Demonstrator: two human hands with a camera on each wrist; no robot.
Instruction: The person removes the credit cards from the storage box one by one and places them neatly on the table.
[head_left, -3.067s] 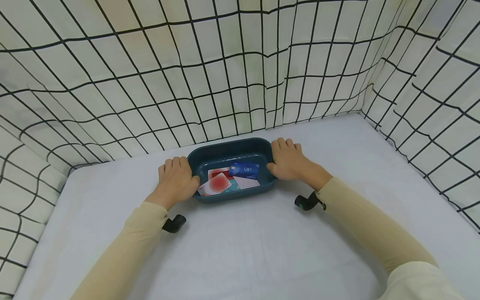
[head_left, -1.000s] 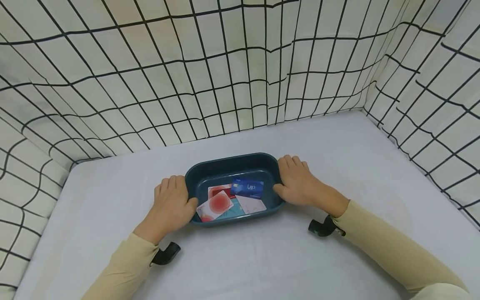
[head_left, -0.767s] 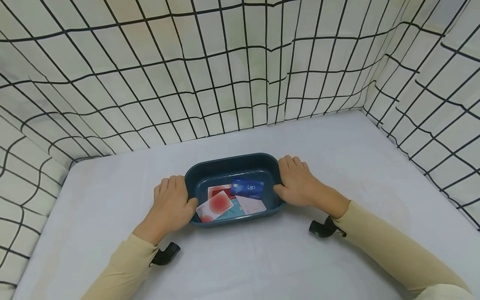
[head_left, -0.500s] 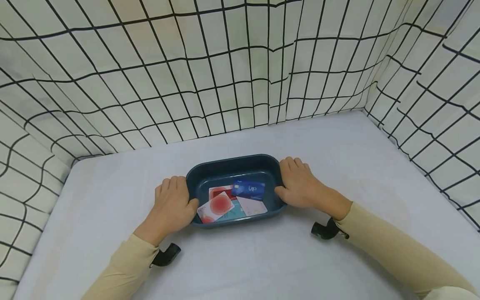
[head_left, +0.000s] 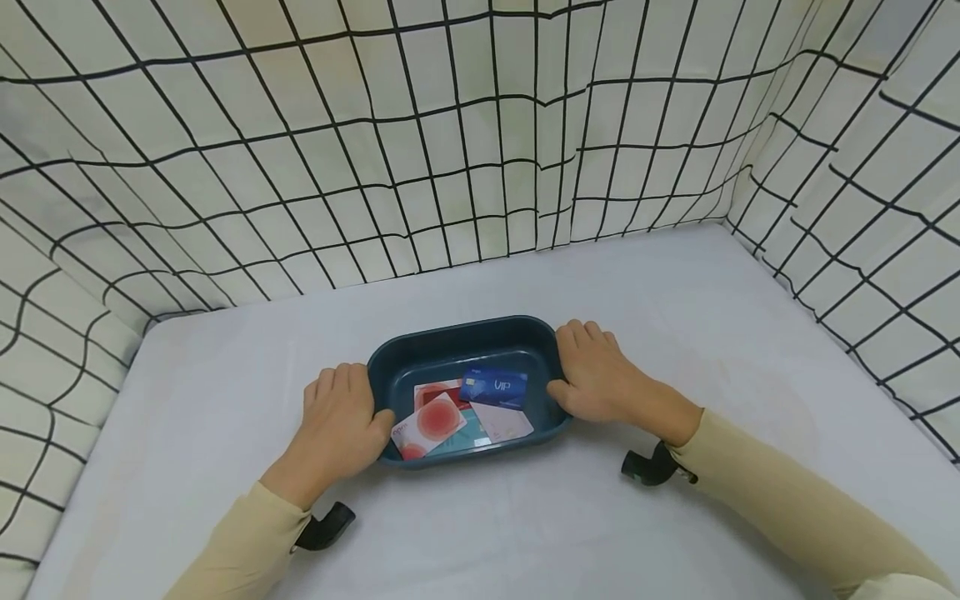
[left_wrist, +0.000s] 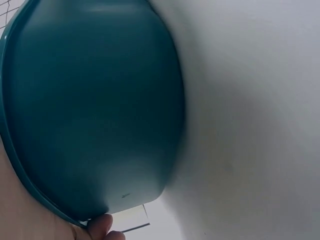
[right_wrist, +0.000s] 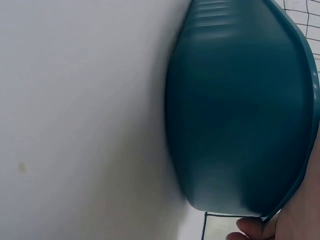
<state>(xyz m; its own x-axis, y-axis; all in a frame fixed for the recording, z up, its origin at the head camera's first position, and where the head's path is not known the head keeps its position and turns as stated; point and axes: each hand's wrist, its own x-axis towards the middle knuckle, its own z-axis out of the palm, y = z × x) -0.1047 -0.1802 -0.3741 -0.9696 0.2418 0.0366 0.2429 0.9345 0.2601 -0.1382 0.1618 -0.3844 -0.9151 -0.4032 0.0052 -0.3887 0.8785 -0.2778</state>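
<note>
A dark teal plastic basin (head_left: 465,337) with rounded corners sits on the white surface in the head view. Several cards lie inside it: a blue card marked VIP (head_left: 493,387), a white card with a red circle (head_left: 429,425), and others partly covered beneath them. My left hand (head_left: 337,425) grips the basin's left end, thumb over the rim. At the right end, my right hand (head_left: 596,371) holds the rim the same way. Both wrist views look at the basin's outer wall (left_wrist: 95,105), with curled fingertips (left_wrist: 102,227) showing under the rim.
A white-covered table (head_left: 480,533) spreads around the basin. Black grid netting (head_left: 450,167) over pale cloth rises along the back and both sides. Dark wrist-camera mounts (head_left: 326,527) stick out from both sleeves.
Held at both ends, the basin has come toward me from near the back netting, shifting a little further in the last half second. The cards have stayed inside it.
</note>
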